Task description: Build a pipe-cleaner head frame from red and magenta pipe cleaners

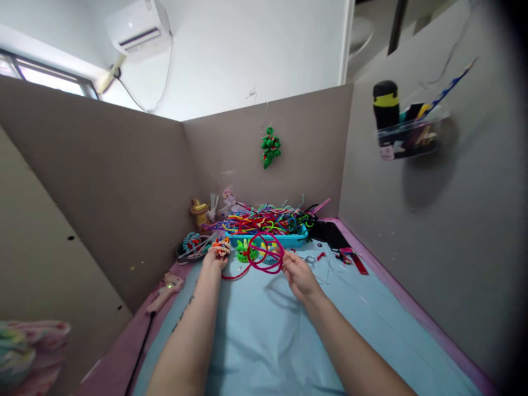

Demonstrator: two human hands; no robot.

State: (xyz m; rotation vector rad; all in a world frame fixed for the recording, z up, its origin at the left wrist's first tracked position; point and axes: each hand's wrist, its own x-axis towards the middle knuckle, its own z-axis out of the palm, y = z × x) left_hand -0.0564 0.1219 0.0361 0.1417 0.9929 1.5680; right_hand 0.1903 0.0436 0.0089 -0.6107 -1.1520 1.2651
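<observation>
My left hand (218, 261) reaches to the back of the table, its fingers closed around a small orange and white fuzzy figure (223, 247). Pinched in my right hand (300, 275) are magenta pipe cleaners (264, 269) bent into open loops, held up above the table. Behind the loops sits a green fuzzy figure (244, 251) with eyes, and a yellow and blue one (269, 252) is partly hidden. A red pipe cleaner (237, 276) curves over the cloth between my hands.
A blue tray (289, 241) heaped with colourful pipe cleaners stands at the back. A dark bowl (181, 254) and pink glue gun (167, 292) lie left. Scissors (309, 260), a black phone-like slab (334, 236) and a red strip (359, 265) lie right. Grey partitions (231, 159) enclose the table.
</observation>
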